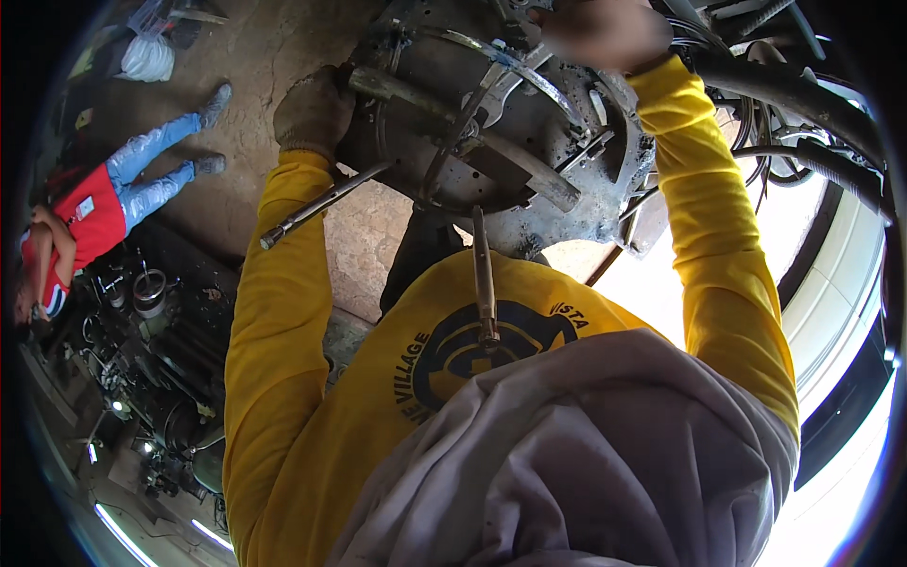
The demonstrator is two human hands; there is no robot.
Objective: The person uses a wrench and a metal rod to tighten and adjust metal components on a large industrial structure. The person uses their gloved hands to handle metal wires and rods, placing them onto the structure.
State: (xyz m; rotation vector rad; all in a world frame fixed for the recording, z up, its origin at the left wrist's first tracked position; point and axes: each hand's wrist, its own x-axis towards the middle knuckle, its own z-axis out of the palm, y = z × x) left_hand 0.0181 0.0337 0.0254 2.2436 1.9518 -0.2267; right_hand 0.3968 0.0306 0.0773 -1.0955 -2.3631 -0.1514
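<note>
A dark, greasy round metal assembly lies in front of me, with a curved ring, crossing flat bars and thick round bars on it. My left hand, in a dirty brownish glove, is closed at its left edge beside a thick round bar; its fingertips are partly hidden. At the assembly's far right side is my right hand, blurred so its fingers do not show. One slim metal rod sticks out past my left wrist. A second rod points toward my chest.
Black hoses and cables crowd the right, beside a pale vehicle panel. Dark greasy machinery stands at the left. Beyond it a person in a red top stands on the brown floor, near a white bag.
</note>
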